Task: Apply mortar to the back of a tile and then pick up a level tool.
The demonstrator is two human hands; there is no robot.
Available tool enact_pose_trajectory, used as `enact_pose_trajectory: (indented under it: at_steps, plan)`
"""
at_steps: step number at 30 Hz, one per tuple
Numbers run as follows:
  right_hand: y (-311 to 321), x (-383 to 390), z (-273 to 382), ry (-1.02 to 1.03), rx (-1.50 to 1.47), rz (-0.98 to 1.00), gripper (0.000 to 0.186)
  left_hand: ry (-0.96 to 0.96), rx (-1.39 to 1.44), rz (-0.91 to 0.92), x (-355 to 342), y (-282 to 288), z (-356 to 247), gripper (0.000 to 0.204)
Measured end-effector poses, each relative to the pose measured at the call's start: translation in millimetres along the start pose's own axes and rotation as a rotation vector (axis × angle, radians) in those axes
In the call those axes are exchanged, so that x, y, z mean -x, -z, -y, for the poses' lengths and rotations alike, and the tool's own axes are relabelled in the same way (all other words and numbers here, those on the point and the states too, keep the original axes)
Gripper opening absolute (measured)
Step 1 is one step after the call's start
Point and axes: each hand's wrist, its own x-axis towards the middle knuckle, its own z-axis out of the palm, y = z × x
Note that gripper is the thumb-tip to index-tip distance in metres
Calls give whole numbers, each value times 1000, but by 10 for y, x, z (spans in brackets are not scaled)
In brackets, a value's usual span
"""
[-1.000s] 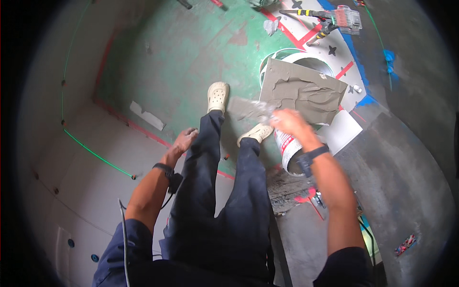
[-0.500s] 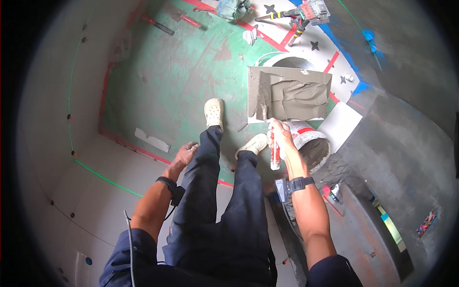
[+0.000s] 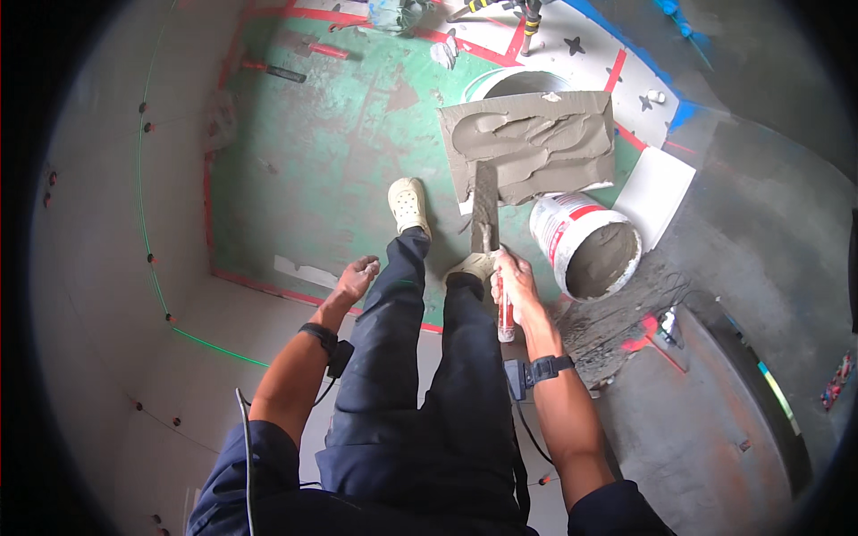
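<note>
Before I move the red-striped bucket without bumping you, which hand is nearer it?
Right. The right hand is just left of the bucket; the left hand is farther left.

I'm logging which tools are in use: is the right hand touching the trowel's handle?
Touching. The head view shows the right hand closed around the trowel's red handle, whose end sticks out below it.

there are two bare hands and, likewise in pairs, two dark wrist straps, two pale clogs and two dark trouser legs. there is one trowel and one rectangular board. white buckets come to two, and so do hand tools with red on them. there is one flat white panel, one white strip, one crumpled pale lump and at least two dark cross-shaped marks.
</note>
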Motion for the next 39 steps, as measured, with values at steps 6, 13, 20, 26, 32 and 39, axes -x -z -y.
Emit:
enact_pose_trajectory:
  at_steps: [6, 13, 20, 26, 32, 39]
  plan:
    - [43, -51, -364, 54, 172, 62, 33, -8, -185, 7, -21, -5, 81, 46]
    - [258, -458, -951, 565, 1040, -319, 35, -4, -228, 90, -54, -425, -45, 45]
    - [261, -333, -926, 559, 1057, -126, 30, 0, -338, 73, 112, -361, 30, 48]
    - [1054, -124, -668, 657, 1261, -342, 32, 30, -270, 97, 239, -632, -402, 50]
    - [1906, -437, 511, 851, 1887, -530, 21, -31, -390, 98, 60, -630, -517, 49]
    - [1463, -268, 66, 228, 20, -116, 24, -31, -405, 82, 179, -441, -346, 49]
